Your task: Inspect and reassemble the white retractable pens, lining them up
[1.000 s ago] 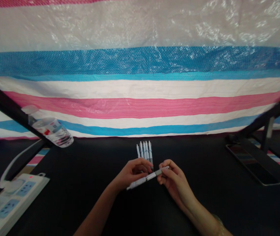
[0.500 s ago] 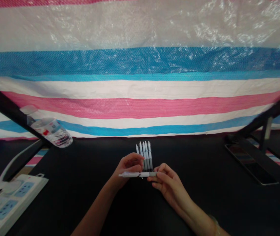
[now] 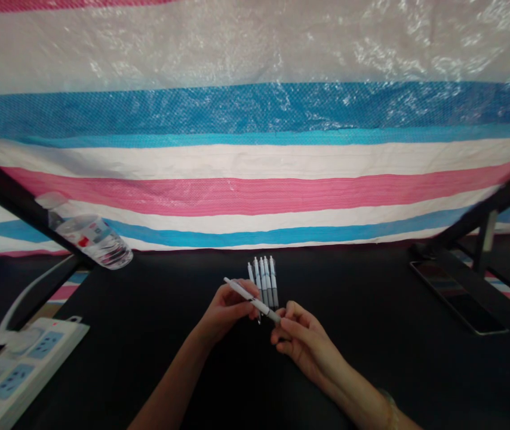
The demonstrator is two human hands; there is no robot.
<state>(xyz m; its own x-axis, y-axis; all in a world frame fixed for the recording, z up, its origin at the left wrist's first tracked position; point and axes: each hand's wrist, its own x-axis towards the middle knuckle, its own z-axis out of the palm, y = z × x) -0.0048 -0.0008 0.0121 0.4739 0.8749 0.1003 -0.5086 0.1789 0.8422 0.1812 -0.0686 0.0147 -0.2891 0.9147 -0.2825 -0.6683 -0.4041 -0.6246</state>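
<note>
A white pen with a grey grip slants between my two hands, its grip end lower and to the right. My right hand pinches the grey grip end between thumb and fingers. Around the pen's white barrel, the thumb and fingers of my left hand are closed. Just behind, several similar white-and-grey pens lie side by side on the black table, pointing away from me. My left fingers and the held pen partly hide the leftmost of them.
A clear plastic bottle lies tilted at the back left by a black bar. The white power strip with a plugged cable sits at front left. On the right lies a dark phone. Behind the table hangs a striped sheet.
The held pen has turned from level to slanted, its left end rising. My left fingers have shifted around the barrel. My right hand keeps the grip end, slightly lower.
</note>
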